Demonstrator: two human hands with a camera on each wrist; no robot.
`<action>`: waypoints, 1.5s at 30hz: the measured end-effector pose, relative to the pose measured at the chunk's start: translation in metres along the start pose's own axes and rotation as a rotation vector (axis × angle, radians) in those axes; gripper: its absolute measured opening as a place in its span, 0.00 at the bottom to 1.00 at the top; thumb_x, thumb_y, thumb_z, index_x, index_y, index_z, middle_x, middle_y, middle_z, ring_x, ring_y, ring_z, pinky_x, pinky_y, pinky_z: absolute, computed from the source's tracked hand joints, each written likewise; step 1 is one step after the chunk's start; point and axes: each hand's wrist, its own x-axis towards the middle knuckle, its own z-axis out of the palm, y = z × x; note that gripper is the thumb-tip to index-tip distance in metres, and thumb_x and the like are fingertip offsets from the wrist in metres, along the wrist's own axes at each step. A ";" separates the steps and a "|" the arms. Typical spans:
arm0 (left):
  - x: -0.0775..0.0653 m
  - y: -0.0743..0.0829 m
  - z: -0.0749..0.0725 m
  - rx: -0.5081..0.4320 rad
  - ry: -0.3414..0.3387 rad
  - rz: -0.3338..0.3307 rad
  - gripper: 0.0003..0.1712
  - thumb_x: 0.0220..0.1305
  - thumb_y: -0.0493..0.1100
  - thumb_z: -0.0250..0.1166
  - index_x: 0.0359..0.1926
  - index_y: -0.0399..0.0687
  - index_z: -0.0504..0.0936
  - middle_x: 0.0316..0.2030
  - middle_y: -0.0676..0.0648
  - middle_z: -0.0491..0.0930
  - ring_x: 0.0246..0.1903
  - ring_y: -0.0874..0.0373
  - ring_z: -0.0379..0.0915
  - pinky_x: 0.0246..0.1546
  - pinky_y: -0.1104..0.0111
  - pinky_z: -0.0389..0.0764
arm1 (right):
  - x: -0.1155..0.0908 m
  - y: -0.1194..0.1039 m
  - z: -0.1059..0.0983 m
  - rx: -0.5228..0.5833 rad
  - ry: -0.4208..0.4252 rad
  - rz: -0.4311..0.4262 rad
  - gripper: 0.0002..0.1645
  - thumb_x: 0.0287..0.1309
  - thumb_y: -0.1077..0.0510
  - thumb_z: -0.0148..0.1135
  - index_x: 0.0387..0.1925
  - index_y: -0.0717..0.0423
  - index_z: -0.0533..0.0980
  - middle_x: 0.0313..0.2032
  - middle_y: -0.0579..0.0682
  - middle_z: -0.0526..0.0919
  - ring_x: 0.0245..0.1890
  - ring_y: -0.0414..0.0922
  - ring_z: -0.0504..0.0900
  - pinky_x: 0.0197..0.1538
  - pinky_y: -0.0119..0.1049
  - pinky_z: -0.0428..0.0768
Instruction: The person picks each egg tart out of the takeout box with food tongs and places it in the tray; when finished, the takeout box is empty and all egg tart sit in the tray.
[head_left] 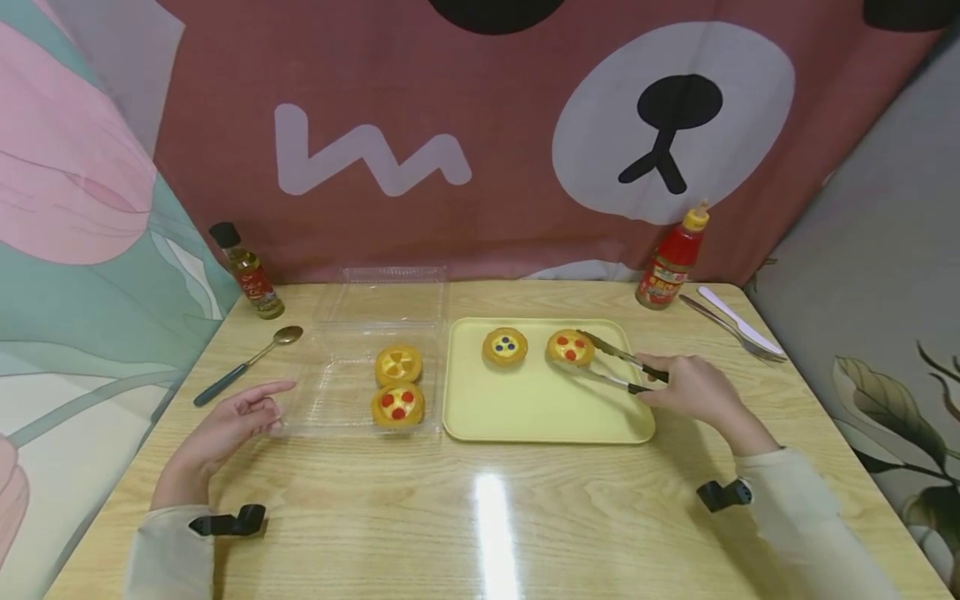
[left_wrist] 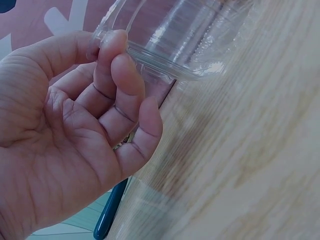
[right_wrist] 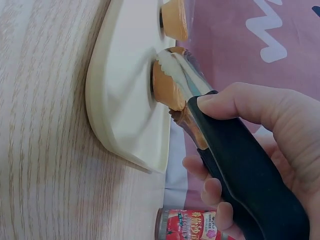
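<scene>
My right hand grips the black handles of metal tongs. The tong arms straddle an egg tart with red dots, which sits on the right half of a yellow tray. To its left on the tray is a tart with blue dots. At the left, my left hand pinches the edge of a clear plastic container between thumb and finger. The container's lid stands open at the back. Inside, at its right side, are a yellow-topped tart and another red-dotted tart.
A spoon with a dark handle lies left of the container, below an oil bottle. A red sauce bottle stands behind the tray. Beside it at the right lie a fork and a pale purple knife. A curtain hangs behind the table.
</scene>
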 end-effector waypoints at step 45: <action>0.000 0.001 0.002 -0.022 0.014 0.015 0.24 0.66 0.39 0.52 0.62 0.41 0.64 0.29 0.55 0.74 0.27 0.63 0.71 0.30 0.69 0.75 | 0.026 -0.062 -0.032 0.155 0.075 -0.324 0.41 0.42 0.45 0.69 0.59 0.50 0.68 0.09 0.38 0.64 0.08 0.34 0.54 0.16 0.30 0.61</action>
